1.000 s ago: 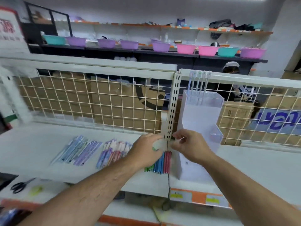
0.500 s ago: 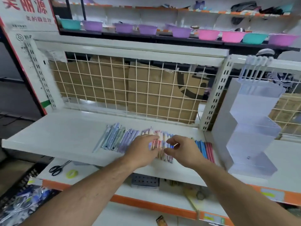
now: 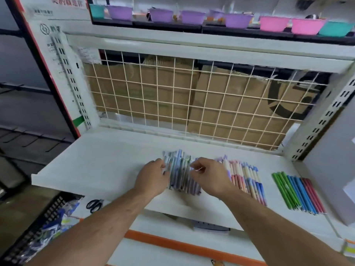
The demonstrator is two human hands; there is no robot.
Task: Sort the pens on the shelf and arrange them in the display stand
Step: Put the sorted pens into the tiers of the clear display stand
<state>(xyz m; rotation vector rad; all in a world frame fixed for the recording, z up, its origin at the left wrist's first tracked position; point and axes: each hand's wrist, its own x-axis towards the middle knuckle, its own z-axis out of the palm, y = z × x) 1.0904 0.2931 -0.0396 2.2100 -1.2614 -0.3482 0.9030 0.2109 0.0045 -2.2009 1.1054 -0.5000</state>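
Note:
Three groups of pens lie on the white shelf [image 3: 107,162]. Blue and purple pens [image 3: 180,175] sit in the middle, pink and peach pens [image 3: 246,181] to their right, and green, blue and red pens [image 3: 297,192] further right. My left hand [image 3: 152,178] holds the left side of the blue and purple group with curled fingers. My right hand [image 3: 209,178] holds its right side, fingertips curled onto the pens. The pale display stand [image 3: 332,169] is at the right edge, mostly cut off.
A wire grid [image 3: 192,104] with cardboard behind it backs the shelf. Slotted uprights [image 3: 324,120] flank it. Scissors [image 3: 94,205] lie on the lower shelf, and a black basket [image 3: 36,239] is at lower left. Coloured bowls [image 3: 274,24] line a high shelf.
Both hands have moved left, from the green, blue and red pens near the stand, past the pink group, to the blue and purple pens. The view has swung left and down.

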